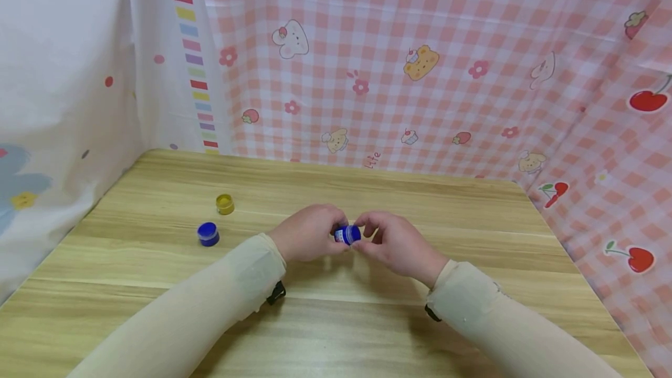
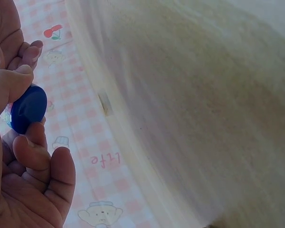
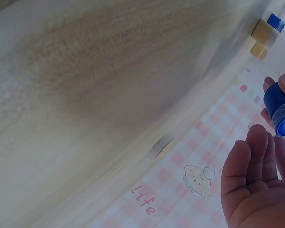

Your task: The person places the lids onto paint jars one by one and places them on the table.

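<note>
A small blue paint jar with a white label lies tipped on its side in my left hand, above the wooden table. The left thumb and fingers pinch it; its blue base shows in the left wrist view. The jar's clear-rimmed end faces my right hand. Around that end the right thumb and fingertips are spread, right at the rim. In the right wrist view the right fingers look loosely bent, with a gap between them and most of the jar.
On the left of the wooden table stand a second blue jar and, behind it, a yellow jar. A pink checked cloth hangs along the back and right side, a white one on the left.
</note>
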The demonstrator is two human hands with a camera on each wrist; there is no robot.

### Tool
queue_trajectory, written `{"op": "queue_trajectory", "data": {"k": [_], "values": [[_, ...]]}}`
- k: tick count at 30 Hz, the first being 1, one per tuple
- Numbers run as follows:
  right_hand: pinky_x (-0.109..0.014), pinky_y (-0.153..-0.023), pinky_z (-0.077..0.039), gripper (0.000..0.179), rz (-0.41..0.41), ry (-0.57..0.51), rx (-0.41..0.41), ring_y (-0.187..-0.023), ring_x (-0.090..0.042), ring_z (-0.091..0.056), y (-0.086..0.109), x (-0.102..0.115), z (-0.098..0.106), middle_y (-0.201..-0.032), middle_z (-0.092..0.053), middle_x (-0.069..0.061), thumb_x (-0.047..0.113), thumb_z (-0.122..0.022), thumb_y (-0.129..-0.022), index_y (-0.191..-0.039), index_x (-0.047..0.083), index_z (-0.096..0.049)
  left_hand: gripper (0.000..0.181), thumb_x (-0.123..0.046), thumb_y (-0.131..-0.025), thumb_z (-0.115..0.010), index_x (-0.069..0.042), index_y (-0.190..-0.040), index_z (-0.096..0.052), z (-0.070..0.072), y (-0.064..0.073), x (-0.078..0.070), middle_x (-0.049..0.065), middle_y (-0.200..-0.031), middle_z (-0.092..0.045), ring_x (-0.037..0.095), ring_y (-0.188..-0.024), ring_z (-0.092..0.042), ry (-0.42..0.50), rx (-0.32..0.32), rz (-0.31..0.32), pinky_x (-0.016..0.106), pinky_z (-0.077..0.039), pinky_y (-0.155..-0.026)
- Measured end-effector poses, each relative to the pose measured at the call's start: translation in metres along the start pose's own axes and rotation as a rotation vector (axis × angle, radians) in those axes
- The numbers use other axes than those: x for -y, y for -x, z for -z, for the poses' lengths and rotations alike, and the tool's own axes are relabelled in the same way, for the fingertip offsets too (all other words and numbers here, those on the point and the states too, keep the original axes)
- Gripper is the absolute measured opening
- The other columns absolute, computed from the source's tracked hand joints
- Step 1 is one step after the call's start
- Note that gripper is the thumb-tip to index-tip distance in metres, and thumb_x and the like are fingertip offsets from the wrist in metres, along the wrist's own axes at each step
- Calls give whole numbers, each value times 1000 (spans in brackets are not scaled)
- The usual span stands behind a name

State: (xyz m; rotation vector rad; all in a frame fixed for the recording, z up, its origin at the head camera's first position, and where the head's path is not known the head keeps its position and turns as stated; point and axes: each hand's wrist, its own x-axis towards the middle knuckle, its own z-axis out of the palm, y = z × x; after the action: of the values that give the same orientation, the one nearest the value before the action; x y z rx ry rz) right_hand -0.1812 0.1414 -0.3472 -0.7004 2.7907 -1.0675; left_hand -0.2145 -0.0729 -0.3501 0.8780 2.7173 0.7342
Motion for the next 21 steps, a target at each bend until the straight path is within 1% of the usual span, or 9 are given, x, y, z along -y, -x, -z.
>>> {"op": "queue_trajectory", "data": {"k": [2,4,7,10,13,16,18,21], "values": [[-26,-60,-51,36,-5,-1,0,-72,-12,-61,0,0,0,-98,-67,-8,16,-81,-93,-125,7,-68,26,-31,-93,-82,-11,-105,-72,0,0,0,-5,-94,-68,11,-83,-62,-2,-1,-5,25,-55,-76],[-26,-60,-51,39,7,-3,-2,-72,-11,-61,1,0,0,-100,-67,-10,14,-81,-92,-128,6,-67,25,-31,-93,-82,-10,-105,-72,0,0,0,-5,-94,-69,11,-83,-62,-3,-1,-11,25,-55,-76],[-25,-60,-51,32,22,-1,-7,-72,-12,-60,1,0,0,-97,-67,-8,12,-81,-92,-122,9,-69,24,-31,-93,-82,-11,-104,-72,0,0,-1,-5,-93,-68,12,-83,-62,0,-1,-8,26,-55,-77],[-26,-60,-50,25,23,7,-8,-72,-14,-60,1,1,0,-93,-65,-5,13,-80,-93,-117,10,-71,24,-32,-93,-82,-12,-103,-73,0,0,-1,-5,-92,-68,12,-83,-62,-3,-2,-4,26,-55,-77],[-26,-59,-50,32,-1,10,-7,-72,-14,-60,1,2,0,-94,-66,-5,15,-80,-93,-123,8,-69,25,-31,-93,-82,-11,-104,-73,0,1,-1,-5,-92,-68,12,-83,-62,-7,-3,-4,26,-55,-77],[-26,-59,-51,38,4,10,-5,-72,-13,-60,1,2,1,-96,-67,-7,13,-81,-92,-127,7,-68,25,-31,-93,-82,-11,-104,-73,1,1,-1,-5,-92,-68,12,-83,-62,-4,-3,-11,26,-55,-76],[-26,-59,-51,36,9,7,-7,-71,-12,-60,1,2,1,-96,-66,-7,12,-81,-92,-125,10,-69,24,-31,-93,-82,-11,-103,-72,1,1,-1,-5,-92,-68,12,-82,-62,-1,-2,-11,26,-55,-76],[-26,-60,-51,27,16,11,-4,-72,-13,-60,0,1,0,-93,-65,-4,13,-81,-92,-118,12,-71,24,-30,-93,-82,-11,-103,-72,1,1,-1,-5,-92,-68,12,-82,-62,-1,-3,-10,26,-55,-76]]}}
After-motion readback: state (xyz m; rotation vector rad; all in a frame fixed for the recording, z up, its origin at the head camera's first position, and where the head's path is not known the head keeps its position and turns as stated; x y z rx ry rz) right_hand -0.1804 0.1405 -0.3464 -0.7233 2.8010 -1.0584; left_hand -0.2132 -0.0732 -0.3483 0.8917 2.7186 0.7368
